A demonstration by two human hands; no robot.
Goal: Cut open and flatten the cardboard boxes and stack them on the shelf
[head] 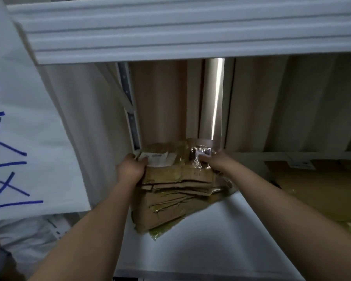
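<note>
Both arms are reaching up from the bottom of the frame and meeting at the centre, where the stack of flattened boxes (170,185) is sitting on the white shelf (221,230). The left hand (131,169) is gripping the top piece at its left edge, fingers curled round the cardboard with the thumb over the white shipping label (156,158). The right hand (213,161) is working at the far right corner, fingertips appearing to pinch or press the crinkled clear tape (197,157) there; how tightly, I cannot tell.

The top flattened box (178,169) is lying between the two hands, its long axis running left to right across the frame, roughly square to the forearms. The stack beneath is running diagonally, fanning down toward the lower centre, so the top piece is sitting nearer the back wall than the rest. A green-printed sheet (160,230) is poking out under the lowest layer.

Behind the stack, at upper centre, a shiny roll (211,102) is standing upright, right beside the right hand. The left hand looks the firmer hold, so seating this piece flat probably depends on it pressing down while the right steadies the taped corner, without knocking that roll.

More cardboard (316,185) is lying at the right edge.
</note>
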